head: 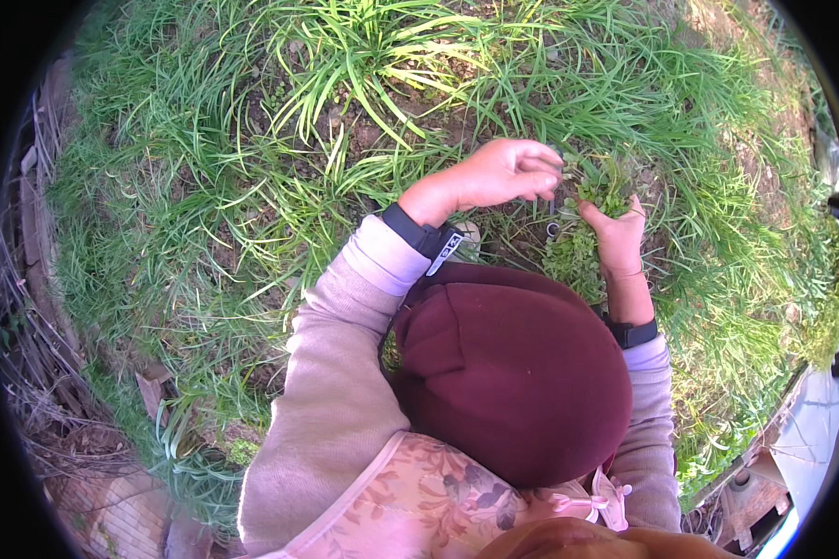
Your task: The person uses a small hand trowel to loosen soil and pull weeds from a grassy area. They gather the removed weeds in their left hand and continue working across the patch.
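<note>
My left hand [517, 171] is low over the plants, its fingers curled towards the thumb. Whether it grips anything is unclear. Just below its fingertips is a thin metal piece with a small ring [552, 229] at its lower end; the rest of it is hidden. To the right, my right hand [619, 234] has its thumb and fingers around a bunch of small leafy green plants [605, 199]. More low leafy plants [573, 262] lie against its left side. Long narrow-leaved green plants [363, 63] grow from the brown soil beyond both hands.
My knee in maroon cloth [517, 377] is close below the hands. A pale object [468, 234] shows beside the left wristband. Dry stalks [35, 335] line the left edge. Bricks [129, 517] are at lower left, and a rusty metal piece [751, 492] and pale sheeting [807, 433] at lower right.
</note>
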`<state>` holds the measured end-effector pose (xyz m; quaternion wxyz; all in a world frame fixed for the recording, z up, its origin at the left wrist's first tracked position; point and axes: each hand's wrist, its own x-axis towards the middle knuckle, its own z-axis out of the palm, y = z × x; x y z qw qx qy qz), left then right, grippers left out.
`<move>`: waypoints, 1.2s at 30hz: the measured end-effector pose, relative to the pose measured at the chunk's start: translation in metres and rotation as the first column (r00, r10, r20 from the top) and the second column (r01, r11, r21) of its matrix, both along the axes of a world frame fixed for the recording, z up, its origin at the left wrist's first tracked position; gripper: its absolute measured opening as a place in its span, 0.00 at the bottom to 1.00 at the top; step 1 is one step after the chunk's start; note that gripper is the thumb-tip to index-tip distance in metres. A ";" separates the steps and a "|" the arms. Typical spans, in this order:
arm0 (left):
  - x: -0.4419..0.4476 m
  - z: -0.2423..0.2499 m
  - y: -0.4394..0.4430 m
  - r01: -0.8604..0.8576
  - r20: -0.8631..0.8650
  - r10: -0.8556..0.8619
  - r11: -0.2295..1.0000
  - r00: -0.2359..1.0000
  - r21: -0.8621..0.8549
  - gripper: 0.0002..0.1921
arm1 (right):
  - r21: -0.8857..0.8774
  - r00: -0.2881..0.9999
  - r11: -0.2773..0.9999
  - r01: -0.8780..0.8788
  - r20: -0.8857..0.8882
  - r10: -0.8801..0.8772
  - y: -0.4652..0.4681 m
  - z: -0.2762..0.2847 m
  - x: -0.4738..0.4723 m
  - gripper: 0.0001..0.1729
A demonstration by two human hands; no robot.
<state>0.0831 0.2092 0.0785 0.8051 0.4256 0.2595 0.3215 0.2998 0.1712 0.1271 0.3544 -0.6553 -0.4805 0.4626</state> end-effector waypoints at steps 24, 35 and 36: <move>-0.096 -0.127 0.081 -0.488 -0.827 0.411 0.851 0.384 0.196 0.11 | -0.234 0.964 0.951 0.204 -0.120 -0.236 -0.071 0.028 0.076 0.17; -0.240 -0.120 -0.053 -0.751 -0.809 0.569 0.597 0.149 0.282 0.08 | -0.252 0.901 0.884 0.394 -0.087 -0.426 -0.074 0.026 0.130 0.31; -0.233 -0.126 -0.052 -0.699 -0.812 0.566 0.638 0.141 0.323 0.08 | -0.252 0.911 0.892 0.375 -0.081 -0.405 -0.074 0.025 0.131 0.32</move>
